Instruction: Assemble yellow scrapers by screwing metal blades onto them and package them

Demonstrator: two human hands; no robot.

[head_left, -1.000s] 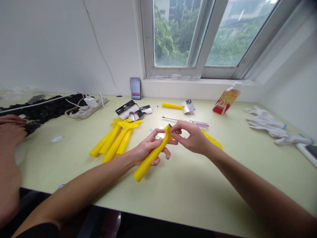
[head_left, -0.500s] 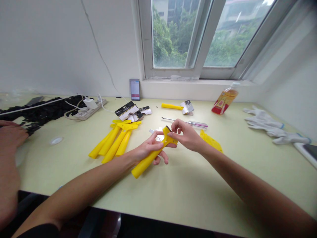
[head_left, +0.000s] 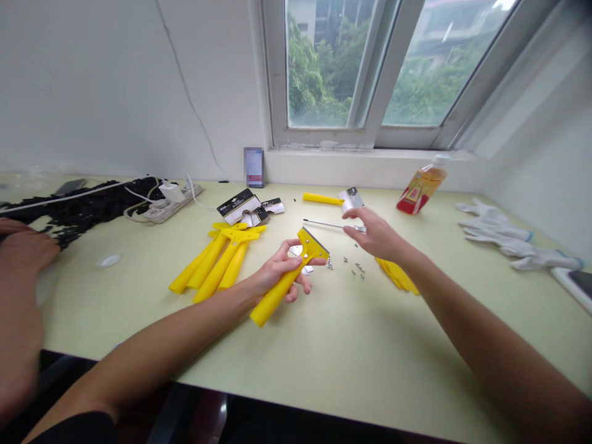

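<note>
My left hand (head_left: 282, 265) is closed around the yellow handle of a scraper (head_left: 276, 296), whose wide head points up and away from me. A thin dark blade edge runs along the head, and two small shiny spots show on its face. Over the handle end of a screwdriver (head_left: 324, 223) lying on the table is my right hand (head_left: 374, 233), its thumb and index finger apart. It covers most of that handle; whether it touches it I cannot tell. Several small screws (head_left: 359, 267) are scattered below my right hand. Flat yellow pieces (head_left: 396, 275) lie beside my right forearm.
Several yellow scraper handles (head_left: 226, 259) are piled at left, near black printed cards (head_left: 240, 206). Farther back are another scraper (head_left: 324, 198), a phone (head_left: 254, 167) and a tilted bottle (head_left: 422, 185). White gloves (head_left: 497, 228) lie right; a power strip (head_left: 173, 206) and another person's hand (head_left: 30, 246) are left.
My right hand has left the scraper head and moved up and right to the screwdriver's handle. The blade edge and the small screws now show. My left hand still holds the scraper.
</note>
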